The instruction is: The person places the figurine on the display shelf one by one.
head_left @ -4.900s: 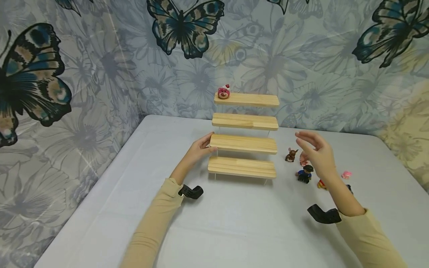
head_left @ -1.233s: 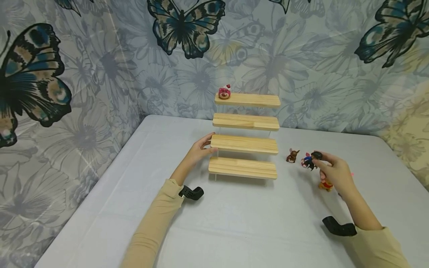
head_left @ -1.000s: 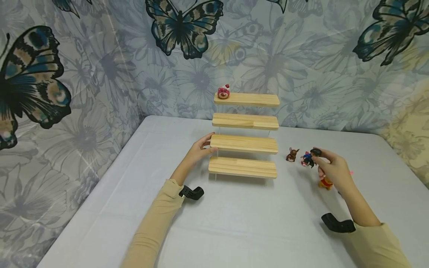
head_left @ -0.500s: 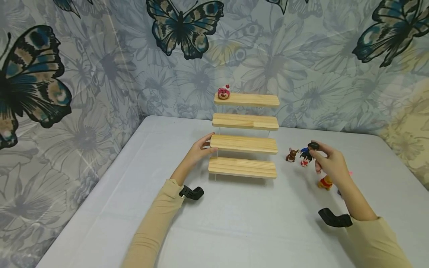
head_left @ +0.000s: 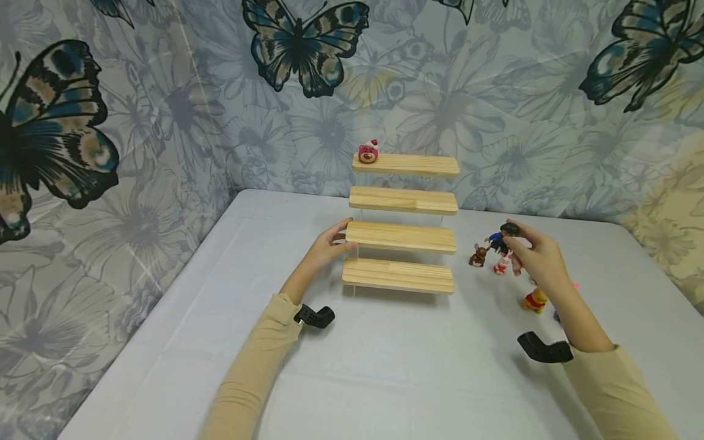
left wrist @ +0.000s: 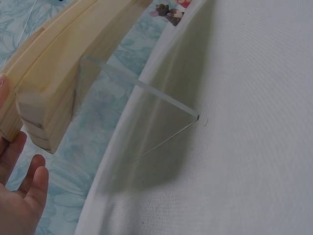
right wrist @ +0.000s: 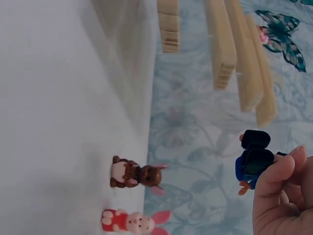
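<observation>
My left hand (head_left: 326, 247) grips the left end of the second-lowest board of a four-tier wooden display shelf (head_left: 400, 238); in the left wrist view its fingers (left wrist: 38, 188) are around the board end. Off to the right, my right hand (head_left: 541, 260) pinches a small figurine (head_left: 496, 241) with a black hat and blue top, held up above the table. In the right wrist view thumb and forefinger grasp this figurine (right wrist: 254, 161). Below it stand a brown big-eared figurine (head_left: 478, 255) and a pink piglet figurine (head_left: 501, 264).
A pink bear-head figurine (head_left: 368, 153) with a Santa hat sits at the left of the top board. A yellow bear figurine (head_left: 534, 300) in red stands under my right forearm, which partly hides a dark piece (head_left: 557, 316). White cloth covers the table (head_left: 385, 379).
My right hand was free above the figurines, then took hold of the black-hatted one and has lifted it up and leftward, uncovering the piglet figurine. My left hand has stayed on the shelf.
</observation>
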### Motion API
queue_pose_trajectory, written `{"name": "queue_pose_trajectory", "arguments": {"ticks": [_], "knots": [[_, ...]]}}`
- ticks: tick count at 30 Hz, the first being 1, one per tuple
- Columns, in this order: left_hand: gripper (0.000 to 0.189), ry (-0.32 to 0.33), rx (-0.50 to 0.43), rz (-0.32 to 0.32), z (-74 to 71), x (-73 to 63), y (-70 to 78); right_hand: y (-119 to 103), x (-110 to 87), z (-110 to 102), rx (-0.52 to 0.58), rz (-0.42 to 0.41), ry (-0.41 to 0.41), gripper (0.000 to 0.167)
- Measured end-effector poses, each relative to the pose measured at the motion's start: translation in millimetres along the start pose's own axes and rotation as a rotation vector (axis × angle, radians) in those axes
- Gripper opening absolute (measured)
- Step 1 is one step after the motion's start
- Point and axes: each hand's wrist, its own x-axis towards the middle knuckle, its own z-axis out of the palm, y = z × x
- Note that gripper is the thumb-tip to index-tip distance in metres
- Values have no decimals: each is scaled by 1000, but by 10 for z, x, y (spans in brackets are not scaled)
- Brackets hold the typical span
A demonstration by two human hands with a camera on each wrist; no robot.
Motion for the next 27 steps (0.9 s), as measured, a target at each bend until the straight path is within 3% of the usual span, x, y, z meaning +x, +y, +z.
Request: {"name": "queue_pose_trajectory", "arguments": {"ticks": [13, 27], "knots": [[64, 2, 32, -1, -22, 19, -12, -137, 119, 52, -48, -38, 12, 49], [63, 3, 35, 6, -21, 18, -17, -289, 279, 99, 30, -20, 4, 51]]}}
